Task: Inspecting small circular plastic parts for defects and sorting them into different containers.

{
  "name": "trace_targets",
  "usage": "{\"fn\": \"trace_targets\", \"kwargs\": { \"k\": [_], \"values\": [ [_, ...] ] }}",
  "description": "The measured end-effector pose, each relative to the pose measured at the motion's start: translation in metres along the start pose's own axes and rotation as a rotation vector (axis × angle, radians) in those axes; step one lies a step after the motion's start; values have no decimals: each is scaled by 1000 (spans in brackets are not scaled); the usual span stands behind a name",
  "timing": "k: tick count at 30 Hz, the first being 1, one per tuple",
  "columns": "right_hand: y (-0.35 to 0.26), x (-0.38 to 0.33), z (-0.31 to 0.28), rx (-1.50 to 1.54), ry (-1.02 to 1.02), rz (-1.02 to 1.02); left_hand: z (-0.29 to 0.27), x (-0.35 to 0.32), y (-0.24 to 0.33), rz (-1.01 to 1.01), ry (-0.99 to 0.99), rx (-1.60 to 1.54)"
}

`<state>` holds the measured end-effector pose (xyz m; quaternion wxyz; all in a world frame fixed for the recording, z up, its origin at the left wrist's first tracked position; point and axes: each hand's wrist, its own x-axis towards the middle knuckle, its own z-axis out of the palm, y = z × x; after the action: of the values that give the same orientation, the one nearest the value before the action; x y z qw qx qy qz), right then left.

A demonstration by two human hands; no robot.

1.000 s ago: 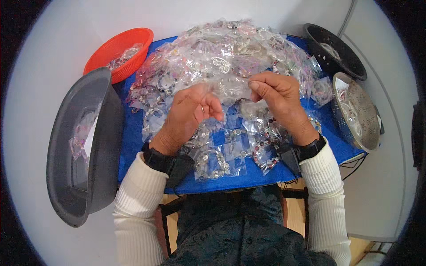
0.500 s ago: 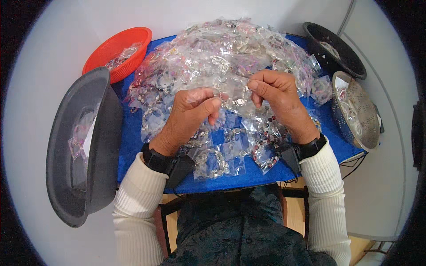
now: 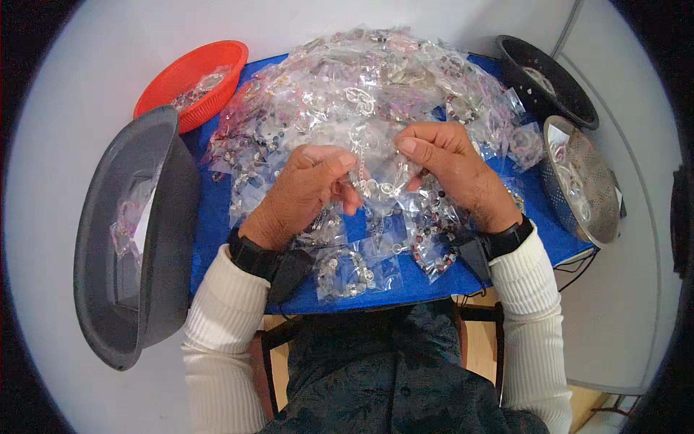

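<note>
Between my two hands, above the front of a large heap of bagged jewellery (image 3: 390,65), is a clear plastic packet with a silver chain bracelet (image 3: 382,189) in it. My left hand (image 3: 293,194) pinches its left side between thumb and fingers. On the other side, my right hand (image 3: 455,165) is closed on the right upper edge, thumb against forefinger. Round silver pieces on the bracelet hang low between the hands. Below them lie a bagged silver bead bracelet (image 3: 347,275) and a bagged bracelet with dark and red beads (image 3: 432,254).
A blue-covered table (image 3: 231,278) bears the heap. To the left stand a deep grey tub (image 3: 170,267) and a red basket (image 3: 217,108), both with packets inside. On the right are a black basket (image 3: 571,105) and a metal colander (image 3: 603,202) holding packets.
My hands have come slightly closer together, the right one moving a little left. The bracelet's round pieces sit a bit lower and now bunch between my hands.
</note>
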<state>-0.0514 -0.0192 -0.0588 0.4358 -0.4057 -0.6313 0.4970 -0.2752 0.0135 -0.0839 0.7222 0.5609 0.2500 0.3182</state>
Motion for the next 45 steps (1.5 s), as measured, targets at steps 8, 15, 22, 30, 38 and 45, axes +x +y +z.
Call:
{"fn": "trace_targets", "kwargs": {
  "k": [8,15,22,30,38,45],
  "values": [
    [1,2,-3,-33,-60,-33,12,4,-3,265,154,-88],
    [8,3,-4,48,-53,-86,6,6,-8,248,61,-12],
    [9,4,-7,18,5,-125,4,6,-6,298,224,122],
    [7,3,-4,53,158,-182,9,2,1,257,144,227],
    [7,3,-8,39,151,-223,5,4,1,246,122,436],
    [5,1,-10,59,71,-245,5,7,-6,212,99,324]
  ]
}}
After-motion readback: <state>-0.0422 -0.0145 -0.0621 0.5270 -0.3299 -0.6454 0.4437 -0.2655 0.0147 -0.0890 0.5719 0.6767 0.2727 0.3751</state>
